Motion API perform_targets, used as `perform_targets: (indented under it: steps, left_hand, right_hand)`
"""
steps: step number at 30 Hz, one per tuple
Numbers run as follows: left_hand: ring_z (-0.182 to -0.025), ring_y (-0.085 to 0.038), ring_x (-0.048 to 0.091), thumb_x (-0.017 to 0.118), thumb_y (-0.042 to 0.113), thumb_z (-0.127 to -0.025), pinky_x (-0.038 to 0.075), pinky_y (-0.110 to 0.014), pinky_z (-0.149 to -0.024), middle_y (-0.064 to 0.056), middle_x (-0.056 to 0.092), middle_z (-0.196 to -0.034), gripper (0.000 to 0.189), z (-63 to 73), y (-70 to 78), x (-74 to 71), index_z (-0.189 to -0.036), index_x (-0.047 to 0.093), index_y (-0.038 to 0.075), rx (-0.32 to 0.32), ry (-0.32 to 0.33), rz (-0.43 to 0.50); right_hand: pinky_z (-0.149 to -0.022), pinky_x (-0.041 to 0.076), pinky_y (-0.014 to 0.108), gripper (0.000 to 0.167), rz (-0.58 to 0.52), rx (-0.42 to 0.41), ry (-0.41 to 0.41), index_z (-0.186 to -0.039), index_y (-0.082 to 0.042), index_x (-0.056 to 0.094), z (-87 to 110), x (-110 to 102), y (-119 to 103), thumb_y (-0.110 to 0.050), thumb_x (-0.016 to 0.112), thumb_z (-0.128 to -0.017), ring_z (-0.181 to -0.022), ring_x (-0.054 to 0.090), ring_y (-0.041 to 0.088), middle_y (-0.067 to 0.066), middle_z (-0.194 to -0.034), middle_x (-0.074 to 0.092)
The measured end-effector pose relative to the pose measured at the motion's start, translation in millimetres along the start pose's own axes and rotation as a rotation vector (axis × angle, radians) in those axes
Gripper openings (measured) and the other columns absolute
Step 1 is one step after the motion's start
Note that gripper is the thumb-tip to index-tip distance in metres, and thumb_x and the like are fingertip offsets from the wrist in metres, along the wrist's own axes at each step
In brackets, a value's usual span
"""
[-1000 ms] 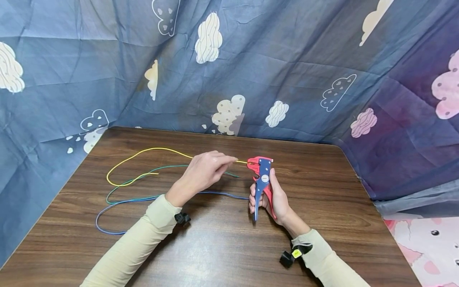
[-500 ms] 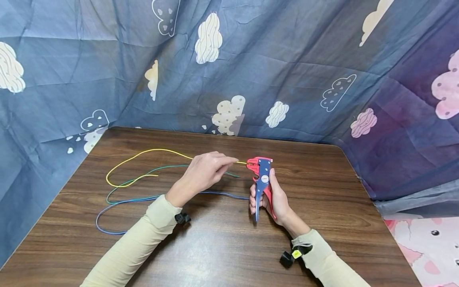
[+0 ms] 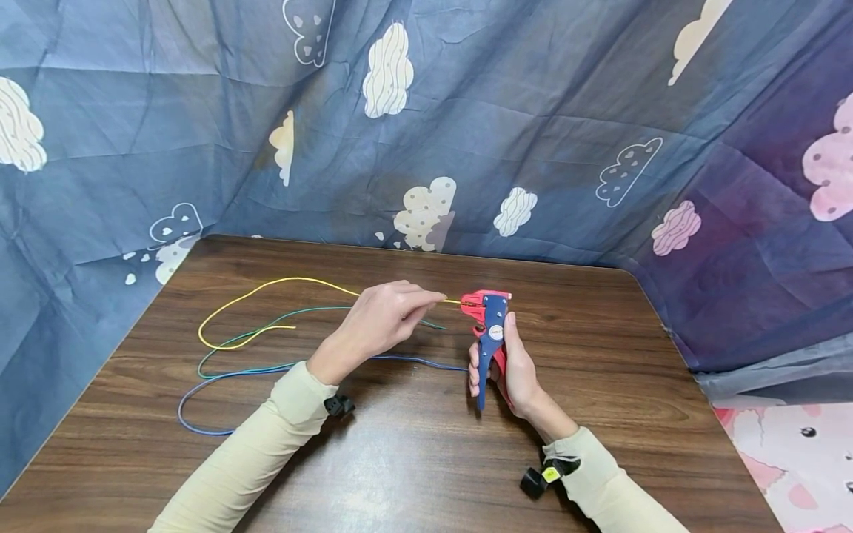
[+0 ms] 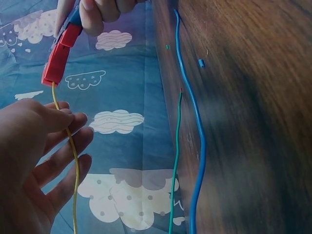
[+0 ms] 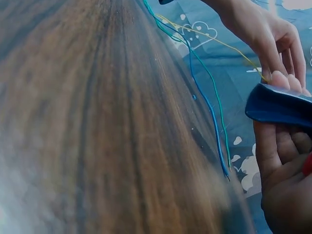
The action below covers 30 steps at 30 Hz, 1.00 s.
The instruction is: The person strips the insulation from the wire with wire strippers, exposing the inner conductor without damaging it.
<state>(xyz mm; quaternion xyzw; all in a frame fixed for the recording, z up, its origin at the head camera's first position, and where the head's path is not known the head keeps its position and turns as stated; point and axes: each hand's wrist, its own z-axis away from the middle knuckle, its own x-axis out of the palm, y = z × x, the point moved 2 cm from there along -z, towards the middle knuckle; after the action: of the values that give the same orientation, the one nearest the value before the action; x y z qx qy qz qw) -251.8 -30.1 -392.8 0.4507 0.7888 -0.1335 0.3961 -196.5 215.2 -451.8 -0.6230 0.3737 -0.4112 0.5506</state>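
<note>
My left hand point(image 3: 383, 318) pinches a yellow wire point(image 4: 76, 170) between thumb and forefinger, close to its end. That end runs into the red jaws of a blue-and-red wire stripper point(image 3: 493, 318). My right hand point(image 3: 523, 370) grips the stripper by its handles, the thumb along its right side and the fingers curled round the front. In the right wrist view, a blue handle point(image 5: 278, 107) crosses the fingers. The jaws hide the wire's tip. Behind my left hand, the rest of the yellow wire loops across the left of the table.
On the wooden table point(image 3: 600, 333) lie a green wire point(image 4: 178, 126) with a bare tip and a blue wire point(image 4: 195, 112). A short blue piece point(image 4: 202, 63) and a tiny green piece point(image 4: 167, 47) lie near them. A patterned cloth point(image 3: 533, 111) hangs behind.
The stripper's handles have come closer together in my right hand, and the tool has shifted slightly right. My left fingertips have moved slightly right with the yellow wire.
</note>
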Motion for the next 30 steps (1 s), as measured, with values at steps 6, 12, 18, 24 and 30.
perform_targets:
  steps: [6,12,18,24,30]
  left_hand:
    - [-0.092,-0.011,0.077,0.071,0.014,-0.105,0.06,-0.033,-0.066,0.009,0.083,-0.11,0.029,1.4,2.2,-1.2,-0.131,0.08,0.024,0.017,-0.014,0.001]
    - [-0.095,-0.011,0.078,0.071,0.012,-0.104,0.061,-0.033,-0.067,0.009,0.083,-0.112,0.032,4.5,2.2,-2.0,-0.132,0.08,0.024,0.012,-0.024,0.002]
    - [-0.094,-0.012,0.076,0.07,0.007,-0.104,0.061,-0.033,-0.071,0.009,0.082,-0.109,0.033,6.4,1.6,-1.9,-0.131,0.08,0.023,0.018,-0.026,0.0]
    - [-0.095,-0.014,0.076,0.069,0.004,-0.103,0.061,-0.033,-0.075,0.01,0.082,-0.11,0.036,7.0,0.8,-1.7,-0.13,0.08,0.024,0.016,-0.022,-0.016]
    - [-0.096,-0.015,0.076,0.07,0.002,-0.101,0.061,-0.033,-0.075,0.009,0.082,-0.111,0.037,7.7,-0.4,-0.3,-0.13,0.08,0.023,0.006,-0.047,-0.039]
  right_hand:
    - [-0.043,0.048,0.028,0.084,-0.013,-0.039,0.108,-0.078,-0.011,0.048,0.2,2.2,-0.1,-0.076,0.005,-0.107,-0.046,0.05,0.011,-0.002,-0.059,0.052]
    - [-0.042,0.047,0.027,0.086,-0.051,-0.044,0.07,-0.076,-0.007,0.047,1.0,4.5,3.6,-0.073,0.002,-0.108,-0.043,0.05,0.012,-0.002,-0.056,0.052]
    - [-0.043,0.05,0.029,0.085,-0.086,-0.057,0.018,-0.079,-0.007,0.049,3.3,5.9,5.9,-0.069,0.001,-0.11,-0.046,0.054,0.013,0.0,-0.059,0.054]
    - [-0.05,0.056,0.031,0.085,-0.108,-0.042,-0.034,-0.086,-0.008,0.054,5.3,6.7,6.5,-0.071,0.002,-0.109,-0.052,0.06,0.014,0.001,-0.065,0.06]
    - [-0.058,0.062,0.034,0.082,-0.127,-0.039,-0.061,-0.101,-0.008,0.055,5.1,7.8,7.3,-0.07,0.003,-0.11,-0.06,0.067,0.015,0.002,-0.075,0.065]
